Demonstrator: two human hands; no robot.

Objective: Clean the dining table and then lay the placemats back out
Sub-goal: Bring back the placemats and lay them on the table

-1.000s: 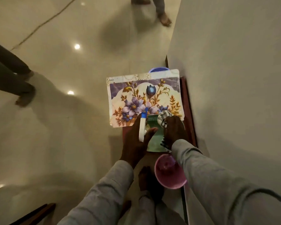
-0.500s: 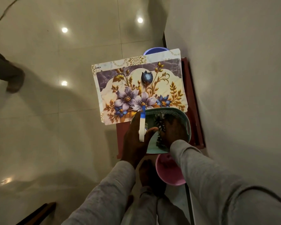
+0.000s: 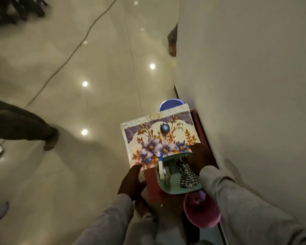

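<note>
Floral placemat [image 3: 159, 138] lies flat on a low red-brown stand [image 3: 151, 183] right against the white wall [image 3: 245, 85], its far-left corner hanging out over the floor, purple/blue flowers and gold leaves facing up. Green basket [image 3: 175, 189] sits at the mat's near edge, overlapping it, w/ a black-and-white checked cloth [image 3: 187, 175] and a white spray bottle [image 3: 161, 167] w/ blue top inside. Right hand [image 3: 199, 156] is over the basket's far-right rim, fingers curled down onto rim and cloth top; can't tell exactly which it grips. Left hand [image 3: 132, 181] is at the mat's near-left corner, beside the stand, fingers loosely bent; contact w/ the mat edge not clear, so can't tell if it holds anything. Hands apart, basket between them. Both arms in pale grey sleeves. Pink bowl [image 3: 201, 211] sits just near of the basket, partly under the right forearm. Blue round lid or bowl [image 3: 170, 103] peeks out beyond the mat's far edge. Glossy beige floor [image 3: 78, 103] reflects ceiling lights; another person's dark trouser leg and foot [image 3: 49, 138] at left, another foot [image 3: 172, 41] at the wall corner farther off.
</note>
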